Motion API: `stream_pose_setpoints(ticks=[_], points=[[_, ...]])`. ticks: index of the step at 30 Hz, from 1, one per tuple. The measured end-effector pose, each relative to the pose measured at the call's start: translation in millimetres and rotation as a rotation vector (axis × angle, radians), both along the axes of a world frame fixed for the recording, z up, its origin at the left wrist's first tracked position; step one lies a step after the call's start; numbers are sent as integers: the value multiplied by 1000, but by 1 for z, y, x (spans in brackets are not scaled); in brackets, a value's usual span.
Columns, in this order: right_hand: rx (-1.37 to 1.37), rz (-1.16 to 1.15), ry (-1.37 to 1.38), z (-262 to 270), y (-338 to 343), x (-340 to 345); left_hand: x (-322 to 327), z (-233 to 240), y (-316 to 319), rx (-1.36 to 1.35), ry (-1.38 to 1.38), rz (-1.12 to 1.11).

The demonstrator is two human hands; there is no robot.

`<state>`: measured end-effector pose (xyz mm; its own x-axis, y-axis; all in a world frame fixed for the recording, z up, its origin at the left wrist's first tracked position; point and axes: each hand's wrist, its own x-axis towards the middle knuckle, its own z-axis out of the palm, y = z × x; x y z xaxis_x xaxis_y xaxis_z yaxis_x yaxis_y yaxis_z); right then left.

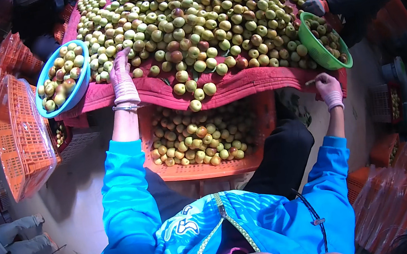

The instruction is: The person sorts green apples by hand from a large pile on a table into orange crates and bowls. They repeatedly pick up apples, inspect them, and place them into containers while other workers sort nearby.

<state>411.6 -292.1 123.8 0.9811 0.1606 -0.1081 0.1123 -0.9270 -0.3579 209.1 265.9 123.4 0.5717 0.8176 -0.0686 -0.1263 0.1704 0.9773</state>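
Observation:
Jujube-like green and reddish fruits [189, 23] lie heaped on a red quilted cloth [251, 81]. My left hand [121, 72], in a striped knit glove, rests upright against the heap's near left edge, fingers pointing away; its palm side is partly hidden. My right hand [327, 87], gloved too, is curled at the cloth's front right edge, with a small brownish thing at its fingertips that I cannot identify. Left of my left hand a blue basket [87, 75] holds fruits. A green basket [313, 47] of fruits stands beyond my right hand. Below the cloth's edge, an orange crate [202, 171] holds more fruits.
Stacked orange crates [17, 137] in clear plastic stand at left, with more wrapped crates [396, 193] at lower right. A co-worker's gloved hand [314, 7] is by the green basket. My knee [291, 142] is beside the crate. Another person's legs [23, 236] show at lower left.

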Motion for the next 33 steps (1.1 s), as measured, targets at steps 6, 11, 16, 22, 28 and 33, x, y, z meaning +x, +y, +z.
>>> stream_pose_setpoints(ticks=[6,11,16,22,28,33], points=[[-98,-81,-68,93,38,-81,-51,22,-56,-328,-89,-182],[578,744,-51,95,196,-137,-75,-7,-143,-973,26,-735],[465,1152,-221,75,306,-150,-68,-22,-140,-643,-186,-765],[304,672,-417,-1,401,-7,-72,-8,-83,-1206,-262,-186],[170,541,-375,-57,450,27,-71,-2,-46,-1197,-382,-38],[107,851,-482,-56,396,-19,-71,5,-41,-1188,-452,131]])
